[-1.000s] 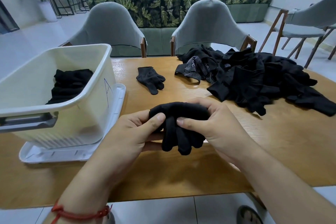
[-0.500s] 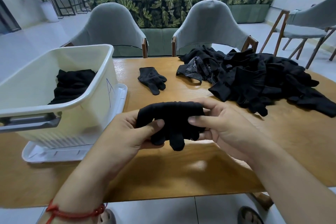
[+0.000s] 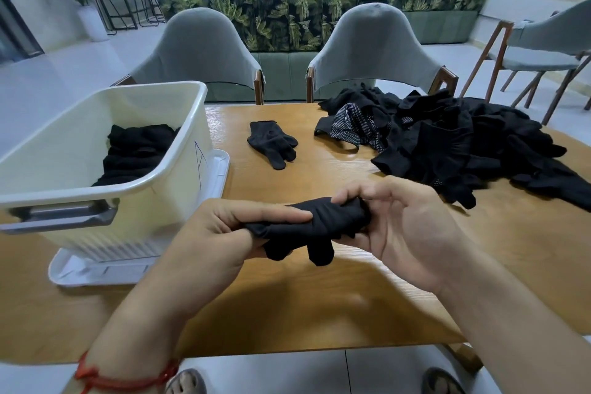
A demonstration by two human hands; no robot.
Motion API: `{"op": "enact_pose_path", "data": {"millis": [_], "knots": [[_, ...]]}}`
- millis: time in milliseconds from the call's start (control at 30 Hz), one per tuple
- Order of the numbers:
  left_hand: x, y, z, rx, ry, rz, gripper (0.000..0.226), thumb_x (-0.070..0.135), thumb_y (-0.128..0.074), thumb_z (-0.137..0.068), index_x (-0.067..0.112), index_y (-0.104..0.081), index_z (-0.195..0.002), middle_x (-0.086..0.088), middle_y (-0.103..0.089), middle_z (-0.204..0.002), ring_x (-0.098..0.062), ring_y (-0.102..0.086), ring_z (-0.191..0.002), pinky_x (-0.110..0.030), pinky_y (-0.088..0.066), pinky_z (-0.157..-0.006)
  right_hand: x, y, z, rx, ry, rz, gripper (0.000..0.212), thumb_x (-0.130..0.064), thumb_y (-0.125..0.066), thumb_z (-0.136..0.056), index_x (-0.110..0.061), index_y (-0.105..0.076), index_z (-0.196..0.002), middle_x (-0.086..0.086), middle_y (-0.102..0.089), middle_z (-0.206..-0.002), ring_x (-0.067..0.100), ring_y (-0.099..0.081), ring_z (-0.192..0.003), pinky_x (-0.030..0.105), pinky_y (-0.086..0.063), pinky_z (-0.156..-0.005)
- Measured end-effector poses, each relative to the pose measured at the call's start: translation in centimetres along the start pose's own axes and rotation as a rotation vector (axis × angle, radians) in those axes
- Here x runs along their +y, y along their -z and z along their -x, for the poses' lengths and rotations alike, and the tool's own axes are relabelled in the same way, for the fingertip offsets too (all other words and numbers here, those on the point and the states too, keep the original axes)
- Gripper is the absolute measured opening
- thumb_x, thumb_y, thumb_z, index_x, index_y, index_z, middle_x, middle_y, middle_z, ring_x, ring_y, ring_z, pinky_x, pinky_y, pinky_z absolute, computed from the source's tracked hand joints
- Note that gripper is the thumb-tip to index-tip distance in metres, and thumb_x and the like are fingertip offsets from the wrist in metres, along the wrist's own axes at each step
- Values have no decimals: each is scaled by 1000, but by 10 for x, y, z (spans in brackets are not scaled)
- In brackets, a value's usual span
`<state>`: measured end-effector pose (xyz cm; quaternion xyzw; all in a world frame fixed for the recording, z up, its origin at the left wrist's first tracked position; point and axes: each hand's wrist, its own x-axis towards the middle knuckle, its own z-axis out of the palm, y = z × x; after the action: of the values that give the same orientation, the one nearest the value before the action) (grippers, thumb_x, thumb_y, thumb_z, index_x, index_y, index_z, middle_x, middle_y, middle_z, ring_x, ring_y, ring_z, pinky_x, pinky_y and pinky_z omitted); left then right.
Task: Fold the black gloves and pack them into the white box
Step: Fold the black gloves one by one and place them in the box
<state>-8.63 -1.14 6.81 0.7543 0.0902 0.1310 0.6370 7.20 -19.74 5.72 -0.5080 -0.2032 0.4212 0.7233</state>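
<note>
While 2 hands pinch it, glove spans between.

my L wrist: thin red cord bracelet, a few strands w/ a knot | L hand + R hand: bare | forearms: bare | L foot: toes showing, open dark sandal | R foot: dark footwear, too cropped to tell more
</note>
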Motion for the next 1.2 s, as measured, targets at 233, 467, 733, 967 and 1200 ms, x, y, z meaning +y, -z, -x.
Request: {"op": "enact_pose_path", "data": {"millis": [233,467,733,967,1200], "knots": [[10,5,3,87,6,146,47,-1,-55,-104,31,-58,-138,-16,-78,-102,-33,-78,-98,-41,-66,-80,5,-23,4,90,245,248,28,-12,-88,-75,-22,-68,-90,12,-75,-104,42,-72,-101,52,-61,-96],[39,11,21,373,-8,371,58,53,-48,-103,-3,-62,-104,-20,-77,-98,-34,-78,-98,-48,-65,-83,-10,-70,8,228,531,514,33,-16,-93,-82,-30,-79,-108,0,-77,-104,24,-73,-103,56,-60,-97],[60,58,54,480,-211,-97,21,40,-80,-92,26,-65,-98,-2,-78,-87,-22,-77,-87,-59,-60,-86,-44,-135,-8,104,498,760,25,-17,-91,-83,-31,-79,-100,-5,-78,-99,17,-76,-89,47,-64,-89],[60,103,67,647,-262,-28,12,15,-74,-96,23,-66,-100,3,-79,-86,-17,-78,-79,-32,-63,-67,-75,-204,-41,-209,419,1147,22,-34,-84,-93,-39,-77,-114,-16,-77,-101,12,-75,-82,30,-62,-77],[42,148,69,854,-171,-480,26,28,-50,-108,48,-56,-123,20,-65,-100,-4,-56,-99,-43,-55,-93,-69,-248,-131,-212,393,1343,18,-37,-82,-91,-44,-76,-106,-18,-75,-103,2,-72,-84,31,-61,-85]]}}
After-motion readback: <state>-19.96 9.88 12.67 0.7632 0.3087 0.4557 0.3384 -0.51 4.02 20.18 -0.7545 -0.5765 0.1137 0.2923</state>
